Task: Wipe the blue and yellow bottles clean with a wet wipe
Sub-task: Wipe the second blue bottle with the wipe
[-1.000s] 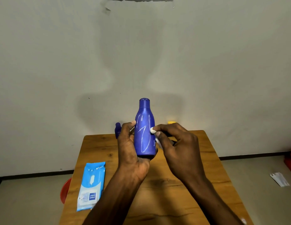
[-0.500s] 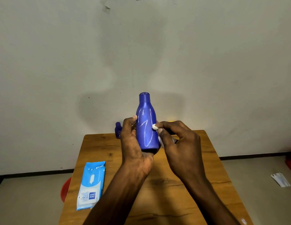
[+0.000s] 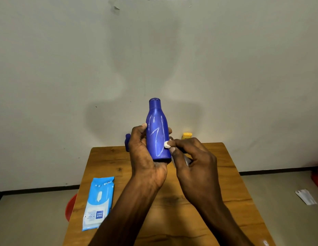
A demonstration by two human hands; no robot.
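My left hand (image 3: 144,157) holds a large blue bottle (image 3: 157,132) upright above the table, fingers wrapped round its lower body. White scribbled lines run down the bottle's front. My right hand (image 3: 193,160) pinches a small white piece (image 3: 166,144), its tip touching the bottle's lower right side; what the piece is I cannot tell. A yellow bottle (image 3: 187,135) stands at the table's far edge, partly hidden behind my right hand. A small blue bottle (image 3: 127,141) stands behind my left hand, mostly hidden.
A light blue pack of wet wipes (image 3: 98,201) lies flat on the wooden table (image 3: 225,174) at the left. A red object (image 3: 70,206) sits on the floor left of the table. A white packet (image 3: 305,196) lies on the floor at right.
More white lines have appeared on the blue bottle. My right hand has moved down the bottle's right side, and the yellow bottle's top now shows behind it.
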